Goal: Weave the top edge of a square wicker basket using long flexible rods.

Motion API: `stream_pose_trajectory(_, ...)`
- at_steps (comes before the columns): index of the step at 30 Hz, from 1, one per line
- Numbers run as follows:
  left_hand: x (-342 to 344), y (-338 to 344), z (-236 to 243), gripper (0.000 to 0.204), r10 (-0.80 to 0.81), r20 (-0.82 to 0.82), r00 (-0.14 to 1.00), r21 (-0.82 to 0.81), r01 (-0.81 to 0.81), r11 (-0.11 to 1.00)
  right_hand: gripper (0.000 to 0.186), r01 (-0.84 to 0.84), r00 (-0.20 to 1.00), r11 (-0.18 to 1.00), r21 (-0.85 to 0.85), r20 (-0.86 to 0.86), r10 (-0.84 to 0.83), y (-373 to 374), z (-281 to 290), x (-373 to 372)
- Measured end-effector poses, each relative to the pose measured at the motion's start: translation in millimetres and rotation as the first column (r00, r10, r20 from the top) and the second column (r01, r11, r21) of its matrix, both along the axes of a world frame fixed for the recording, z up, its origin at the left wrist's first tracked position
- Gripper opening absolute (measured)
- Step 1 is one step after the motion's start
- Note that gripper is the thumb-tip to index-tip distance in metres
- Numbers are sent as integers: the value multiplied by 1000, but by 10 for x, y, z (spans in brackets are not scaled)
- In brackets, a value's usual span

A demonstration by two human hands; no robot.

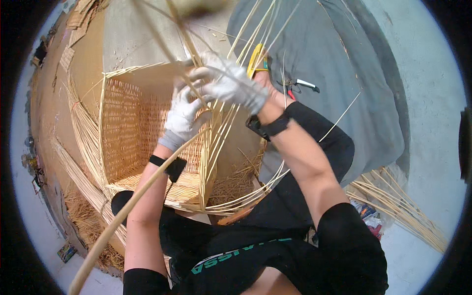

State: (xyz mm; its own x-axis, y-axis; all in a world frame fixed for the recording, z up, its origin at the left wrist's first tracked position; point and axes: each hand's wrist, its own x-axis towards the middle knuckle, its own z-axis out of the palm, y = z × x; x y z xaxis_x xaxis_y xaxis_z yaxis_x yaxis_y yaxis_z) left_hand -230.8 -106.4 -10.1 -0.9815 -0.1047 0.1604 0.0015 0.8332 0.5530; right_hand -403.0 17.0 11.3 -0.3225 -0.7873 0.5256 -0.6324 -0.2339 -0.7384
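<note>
An open, box-shaped wicker basket [123, 130] of pale rods lies in front of me. Both hands wear white gloves and meet at its upper right edge. My left hand [183, 115] is inside that edge, thumb and fingers apart, fingertips at the upright rods. Somewhat blurred, my right hand [230, 82] curls its fingers around a wicker rod [183, 29] rising from the edge. A thick, pale rod [118, 219] runs from the lower left across my left forearm to the basket edge. Loose rods [223, 140] fan out along the basket's right side.
A grey cloth [344, 64] covers the right side, with white-and-red-handled pruners [305, 84] and a yellow tape measure [255, 60] near my foot. Rod bundles lie left [81, 128] and lower right [400, 209]. Wicker scraps [236, 182] lie beside the basket.
</note>
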Motion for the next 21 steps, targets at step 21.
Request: stream_pose_trajectory(21,-161,73,-460,40,-57,38,998,784,6,621,62,265,895,640,721,63,-441,485,-390,1630)
